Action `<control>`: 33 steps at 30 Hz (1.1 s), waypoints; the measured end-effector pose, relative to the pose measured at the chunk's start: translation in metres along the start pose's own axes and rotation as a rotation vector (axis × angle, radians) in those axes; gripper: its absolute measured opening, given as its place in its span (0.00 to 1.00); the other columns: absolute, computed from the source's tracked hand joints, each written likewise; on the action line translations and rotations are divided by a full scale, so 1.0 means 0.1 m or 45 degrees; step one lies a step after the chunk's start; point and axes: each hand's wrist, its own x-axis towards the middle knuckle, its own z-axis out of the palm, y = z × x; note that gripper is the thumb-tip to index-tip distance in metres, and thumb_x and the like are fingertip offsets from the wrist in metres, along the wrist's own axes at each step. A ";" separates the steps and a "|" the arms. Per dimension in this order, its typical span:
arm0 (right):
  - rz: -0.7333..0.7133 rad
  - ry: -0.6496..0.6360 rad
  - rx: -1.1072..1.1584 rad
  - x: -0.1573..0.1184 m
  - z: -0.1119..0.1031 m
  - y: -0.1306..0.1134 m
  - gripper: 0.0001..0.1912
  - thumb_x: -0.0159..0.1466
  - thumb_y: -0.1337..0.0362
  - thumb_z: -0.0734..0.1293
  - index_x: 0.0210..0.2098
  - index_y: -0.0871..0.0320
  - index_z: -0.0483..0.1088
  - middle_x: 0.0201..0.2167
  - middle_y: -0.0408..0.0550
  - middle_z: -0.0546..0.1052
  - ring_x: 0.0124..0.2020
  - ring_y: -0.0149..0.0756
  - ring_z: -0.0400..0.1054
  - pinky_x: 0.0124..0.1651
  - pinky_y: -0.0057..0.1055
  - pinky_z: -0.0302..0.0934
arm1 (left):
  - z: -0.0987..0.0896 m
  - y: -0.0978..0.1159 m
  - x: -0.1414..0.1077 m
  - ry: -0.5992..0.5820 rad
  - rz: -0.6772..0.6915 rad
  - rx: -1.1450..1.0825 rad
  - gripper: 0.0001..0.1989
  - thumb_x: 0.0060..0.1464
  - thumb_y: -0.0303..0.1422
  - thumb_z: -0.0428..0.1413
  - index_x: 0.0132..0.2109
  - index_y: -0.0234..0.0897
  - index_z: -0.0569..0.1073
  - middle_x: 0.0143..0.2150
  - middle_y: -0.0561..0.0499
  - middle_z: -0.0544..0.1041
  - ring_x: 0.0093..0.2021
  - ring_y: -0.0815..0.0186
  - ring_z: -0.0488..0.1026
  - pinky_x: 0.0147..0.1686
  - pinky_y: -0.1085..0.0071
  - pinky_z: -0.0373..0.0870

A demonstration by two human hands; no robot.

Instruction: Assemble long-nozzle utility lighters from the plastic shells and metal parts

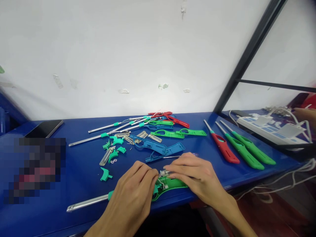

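Note:
A gas lighter lies near the front edge of the table, its silver tube (89, 202) pointing left and its green half shell (176, 185) opened, with a white wire and small parts showing inside. My left hand (134, 191) is closed over the lighter's neck, fingertips at the inner parts. The fingers of my right hand (195, 171) pinch a clear fuel tank (164, 172), largely hidden, just above the shell. Behind my hands lie blue half shells (150, 144) and a thin screwdriver (175, 156). Teal triggers (106, 174) and a loose clear tank (106, 156) lie to the left.
Three whole lighters, one red (224, 148) and two green (244, 149), lie at the right. Several silver tubes (86, 140) and green half shells (192, 132) spread across the back. A phone (44, 128) is at the left; a power strip (271, 130) sits beyond the black frame.

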 end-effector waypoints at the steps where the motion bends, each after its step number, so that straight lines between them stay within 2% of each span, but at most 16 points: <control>1: -0.005 -0.004 0.004 0.00 0.00 0.00 0.12 0.73 0.64 0.71 0.54 0.54 0.82 0.40 0.47 0.86 0.38 0.37 0.79 0.42 0.34 0.73 | 0.00 0.00 0.00 -0.003 0.002 -0.002 0.08 0.70 0.20 0.51 0.48 0.34 0.73 0.38 0.50 0.77 0.37 0.60 0.72 0.36 0.62 0.74; 13: -0.032 -0.053 0.004 0.02 -0.03 -0.02 0.12 0.75 0.64 0.69 0.55 0.52 0.81 0.40 0.47 0.85 0.37 0.35 0.78 0.40 0.34 0.71 | 0.00 -0.01 -0.05 -0.037 -0.035 -0.031 0.13 0.66 0.15 0.49 0.48 0.36 0.72 0.39 0.49 0.76 0.39 0.60 0.70 0.37 0.62 0.74; 18: -0.017 -0.020 -0.032 -0.01 -0.02 -0.02 0.11 0.76 0.63 0.69 0.54 0.52 0.81 0.40 0.47 0.85 0.37 0.36 0.79 0.41 0.35 0.71 | -0.01 -0.01 -0.02 -0.010 -0.041 -0.030 0.11 0.69 0.18 0.50 0.50 0.36 0.72 0.41 0.49 0.77 0.40 0.60 0.70 0.39 0.62 0.74; 27: -0.032 0.010 -0.033 0.01 0.00 -0.04 0.11 0.75 0.63 0.69 0.54 0.53 0.81 0.39 0.47 0.85 0.36 0.36 0.79 0.40 0.35 0.71 | 0.01 -0.01 -0.01 -0.027 -0.086 -0.053 0.08 0.71 0.21 0.50 0.48 0.36 0.71 0.40 0.50 0.76 0.40 0.61 0.71 0.37 0.63 0.73; 33: -0.027 0.037 -0.003 0.03 0.02 -0.05 0.09 0.73 0.65 0.71 0.51 0.57 0.81 0.39 0.47 0.86 0.37 0.35 0.80 0.42 0.35 0.71 | 0.00 -0.02 -0.01 -0.048 -0.112 -0.101 0.08 0.72 0.21 0.50 0.47 0.37 0.70 0.40 0.50 0.76 0.40 0.61 0.71 0.37 0.64 0.73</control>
